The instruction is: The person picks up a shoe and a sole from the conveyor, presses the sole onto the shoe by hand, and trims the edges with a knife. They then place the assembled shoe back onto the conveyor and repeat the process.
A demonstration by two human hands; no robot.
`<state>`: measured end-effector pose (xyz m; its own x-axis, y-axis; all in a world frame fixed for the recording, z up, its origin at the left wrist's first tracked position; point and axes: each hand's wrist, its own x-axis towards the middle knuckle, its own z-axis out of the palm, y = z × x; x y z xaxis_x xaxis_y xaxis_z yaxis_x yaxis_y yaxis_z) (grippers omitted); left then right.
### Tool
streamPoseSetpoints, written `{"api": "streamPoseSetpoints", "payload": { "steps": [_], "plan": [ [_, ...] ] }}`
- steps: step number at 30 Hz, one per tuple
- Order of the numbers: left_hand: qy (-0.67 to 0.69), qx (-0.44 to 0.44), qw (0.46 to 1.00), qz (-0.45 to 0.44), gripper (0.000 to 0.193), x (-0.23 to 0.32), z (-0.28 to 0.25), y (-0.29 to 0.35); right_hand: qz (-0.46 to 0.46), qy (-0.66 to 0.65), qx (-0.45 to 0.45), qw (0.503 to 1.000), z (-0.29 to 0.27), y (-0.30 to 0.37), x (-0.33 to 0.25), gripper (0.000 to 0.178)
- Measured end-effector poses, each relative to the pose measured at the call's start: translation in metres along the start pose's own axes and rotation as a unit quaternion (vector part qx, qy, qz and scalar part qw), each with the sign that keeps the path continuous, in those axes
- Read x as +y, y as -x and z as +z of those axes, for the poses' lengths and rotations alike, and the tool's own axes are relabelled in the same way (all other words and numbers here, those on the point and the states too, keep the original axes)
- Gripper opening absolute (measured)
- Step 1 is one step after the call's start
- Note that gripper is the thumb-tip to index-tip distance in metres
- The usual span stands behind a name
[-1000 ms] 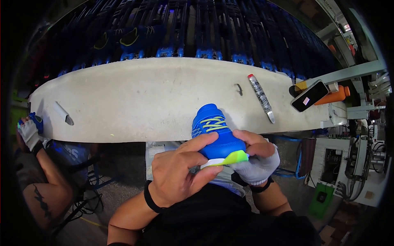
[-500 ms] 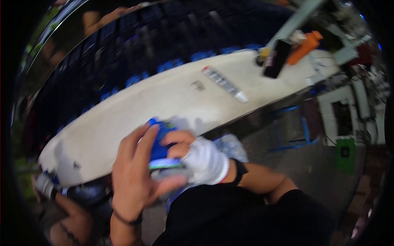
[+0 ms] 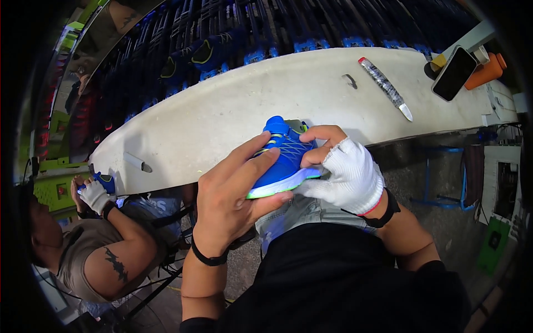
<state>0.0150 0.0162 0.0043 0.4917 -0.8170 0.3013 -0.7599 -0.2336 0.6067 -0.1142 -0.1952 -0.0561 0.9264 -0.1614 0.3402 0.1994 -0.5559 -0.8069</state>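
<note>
Between my hands, at the near edge of the white worktable [image 3: 211,127], is a blue sneaker [image 3: 284,162] with yellow-green trim and a white sole edged in bright green. Its toe points toward me and its tongue is farther away. My bare left hand [image 3: 236,186] grips the left side, fingers over the upper and thumb low by the sole. My right hand [image 3: 350,169] wears a white fingerless glove. It clasps the right side, with bare fingertips on the upper near the collar and the gloved thumb side by the sole.
A knife with a wrapped handle [image 3: 383,83], a phone [image 3: 455,73] and an orange container [image 3: 488,71] occupy the table's right side. A small grey tube [image 3: 135,161] lies left. Beyond runs a dark rack holding blue shoes [image 3: 206,53]. A seated co-worker [image 3: 114,258] handles another shoe at left.
The view has swung and sharpened, so the table items sit farther right. The sneaker, earlier blurred and mostly covered by my fingers, now shows its laces and toe. Both hands still hold it.
</note>
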Motion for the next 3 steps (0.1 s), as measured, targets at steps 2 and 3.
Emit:
{"api": "streamPoseSetpoints", "payload": {
  "steps": [2, 3],
  "plan": [
    [0.031, 0.009, 0.999, -0.013, 0.058, -0.007, 0.003, 0.005, 0.013, 0.027, -0.017, 0.999, -0.006, 0.003, 0.011, 0.039],
    [0.061, 0.019, 0.998, -0.027, 0.056, -0.013, 0.004, 0.008, 0.023, 0.053, -0.035, 0.998, -0.008, 0.005, 0.019, 0.04]
  ]
}}
